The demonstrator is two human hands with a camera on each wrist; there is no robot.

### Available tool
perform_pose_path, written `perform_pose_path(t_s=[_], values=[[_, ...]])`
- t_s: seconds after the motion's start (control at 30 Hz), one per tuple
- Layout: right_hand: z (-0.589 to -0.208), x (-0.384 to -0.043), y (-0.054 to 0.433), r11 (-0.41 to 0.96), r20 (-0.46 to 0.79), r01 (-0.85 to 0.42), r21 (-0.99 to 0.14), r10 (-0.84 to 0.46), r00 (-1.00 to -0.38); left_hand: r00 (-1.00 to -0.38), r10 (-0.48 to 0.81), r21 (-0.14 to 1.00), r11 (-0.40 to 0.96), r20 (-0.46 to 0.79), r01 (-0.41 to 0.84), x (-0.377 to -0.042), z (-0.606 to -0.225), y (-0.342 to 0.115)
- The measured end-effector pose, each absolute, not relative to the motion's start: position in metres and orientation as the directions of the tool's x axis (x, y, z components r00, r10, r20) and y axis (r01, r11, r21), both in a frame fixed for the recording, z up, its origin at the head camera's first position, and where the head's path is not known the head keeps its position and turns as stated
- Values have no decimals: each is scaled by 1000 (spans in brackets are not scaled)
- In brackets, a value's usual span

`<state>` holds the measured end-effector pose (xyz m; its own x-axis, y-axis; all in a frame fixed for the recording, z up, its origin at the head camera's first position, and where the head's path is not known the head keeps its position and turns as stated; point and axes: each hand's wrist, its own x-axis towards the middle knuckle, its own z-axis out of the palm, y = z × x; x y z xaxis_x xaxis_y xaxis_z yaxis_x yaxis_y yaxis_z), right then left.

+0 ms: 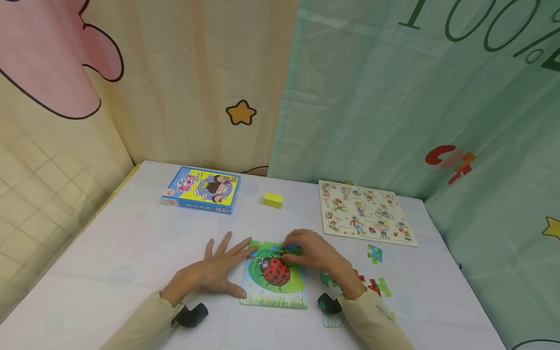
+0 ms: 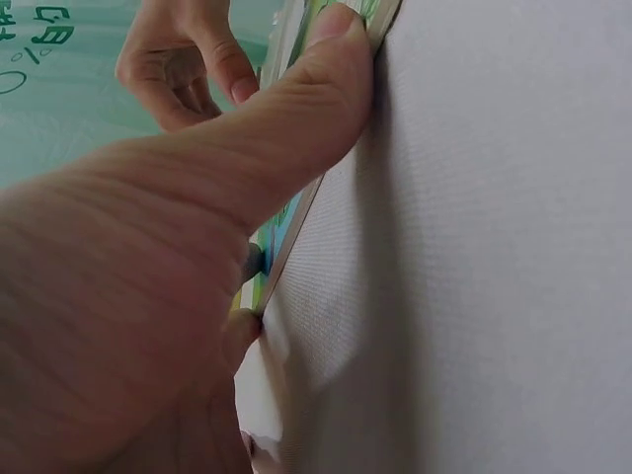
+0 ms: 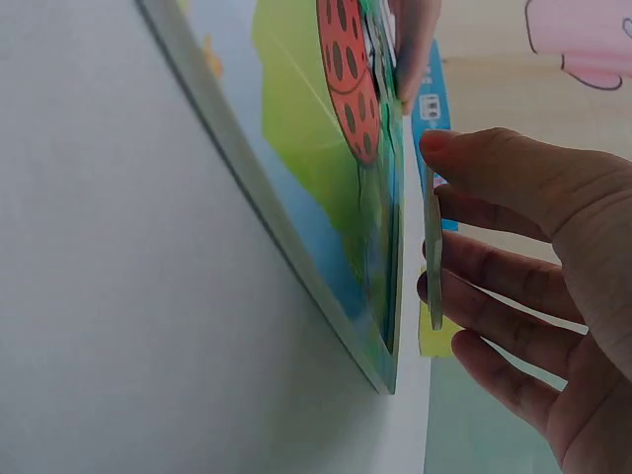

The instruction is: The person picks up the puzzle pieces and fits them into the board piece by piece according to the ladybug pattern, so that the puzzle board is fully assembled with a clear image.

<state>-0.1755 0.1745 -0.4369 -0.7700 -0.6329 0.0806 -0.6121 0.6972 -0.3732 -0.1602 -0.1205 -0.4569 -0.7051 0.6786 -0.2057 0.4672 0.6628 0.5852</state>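
Your left hand (image 1: 217, 270) lies spread at the left side of the ladybug puzzle (image 1: 273, 292), its thumb pressing the near left corner and fingertips resting along the far left edge. Your right hand (image 1: 312, 250) pinches a thin puzzle piece (image 3: 434, 222) between thumb and fingers, over the far right part of the puzzle; the right wrist view shows that piece edge-on, with a gap between it and the board. Your hands are apart from each other, one on each side.

The puzzle lies flat on the white bench (image 1: 131, 238), in front of you, its red, black-spotted ladybug (image 1: 276, 271) largely in sight.

More loose pieces lie to the right of the puzzle: a blue and green one (image 1: 375, 253) near the cream figure board (image 1: 365, 211), a red and green one (image 1: 374, 287) beside your right forearm, and a dark green one (image 1: 327, 279) partly hidden by it. At the back left sits a blue and yellow box (image 1: 203, 189), with a small yellow block (image 1: 272, 200) to its right. Patterned curtains (image 1: 197, 73) hang behind the bench.
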Motion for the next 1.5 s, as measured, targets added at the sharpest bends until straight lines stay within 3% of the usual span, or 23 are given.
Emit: perform_pose_path(t_s=[0.23, 0.9, 1.33, 1.5], values=[[-437, -172, 158, 751, 17, -576, -322, -604, -797, -706, 674, 566, 677, -219, 471, -161, -455, -120], [-438, -178, 142, 728, -11, -641, -243, -663, -749, -711, 655, 501, 719, -258, 481, -165, -447, -107], [-432, -178, 130, 786, -44, -601, -143, -612, -790, -699, 685, 498, 688, -205, 528, -170, -443, -103], [-430, -175, 131, 831, -103, -523, -191, -546, -831, -678, 712, 516, 656, -182, 551, -174, -444, -101]])
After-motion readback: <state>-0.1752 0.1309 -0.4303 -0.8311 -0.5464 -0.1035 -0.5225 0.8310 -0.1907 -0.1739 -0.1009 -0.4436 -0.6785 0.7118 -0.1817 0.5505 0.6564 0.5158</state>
